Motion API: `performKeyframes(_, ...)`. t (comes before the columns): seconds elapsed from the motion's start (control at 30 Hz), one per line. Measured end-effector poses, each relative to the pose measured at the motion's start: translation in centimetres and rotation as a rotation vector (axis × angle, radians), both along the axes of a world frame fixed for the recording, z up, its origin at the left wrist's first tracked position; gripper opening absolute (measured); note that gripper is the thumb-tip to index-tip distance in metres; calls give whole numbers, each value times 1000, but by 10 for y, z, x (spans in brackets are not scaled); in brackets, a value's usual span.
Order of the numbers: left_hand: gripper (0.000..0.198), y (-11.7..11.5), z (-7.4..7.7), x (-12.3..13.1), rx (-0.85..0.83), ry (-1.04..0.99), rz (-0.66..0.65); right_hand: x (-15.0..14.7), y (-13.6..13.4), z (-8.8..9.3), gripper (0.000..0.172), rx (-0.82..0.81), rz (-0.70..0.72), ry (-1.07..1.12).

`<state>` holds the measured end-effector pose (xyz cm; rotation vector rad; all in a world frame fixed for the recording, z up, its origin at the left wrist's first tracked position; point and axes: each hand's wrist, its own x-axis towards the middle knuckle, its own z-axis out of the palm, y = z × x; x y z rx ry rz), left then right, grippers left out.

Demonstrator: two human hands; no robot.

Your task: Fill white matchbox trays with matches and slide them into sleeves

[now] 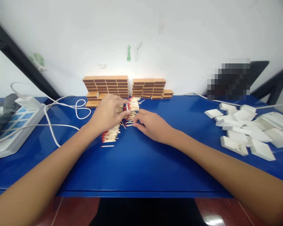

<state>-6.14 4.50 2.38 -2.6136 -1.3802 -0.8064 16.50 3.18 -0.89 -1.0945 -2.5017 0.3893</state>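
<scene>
My left hand (109, 110) pinches a small white matchbox tray (127, 107) between thumb and fingers; only a narrow edge of it shows. Red-tipped matchsticks (134, 103) lie against its right side, and I cannot tell whether they are inside it. Below, my right hand (153, 126) has thumb and fingertips closed at the ends of a few matchsticks (129, 125). A dense row of matches (110, 135) runs partly under the left hand, heads to the left. One single match (107, 146) lies apart in front of that row.
Orange-brown matchboxes (106, 82) are stacked against the wall, with a second stack (149, 86) beside them. Several white trays (235, 133) are heaped at the right. A power strip (21, 122) with white cables (49, 125) occupies the left of the blue table (141, 169).
</scene>
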Motion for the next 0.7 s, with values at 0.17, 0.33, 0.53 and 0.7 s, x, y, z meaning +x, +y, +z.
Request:
performKeyframes(0.17,36,1,-1,0,0,20,-13,9,0,8,9,-27,20,-50)
performKeyframes(0.33,39,1,-4,0,-21,0,-45,27,12,15,7,124,-8,102)
performKeyframes(0.53,43,-2,-5,6,-36,-42,-131,31,22,5,8,211,-111,192)
performKeyframes(0.7,36,-5,-6,9,-53,-72,-156,26,14,19,7,213,-98,226)
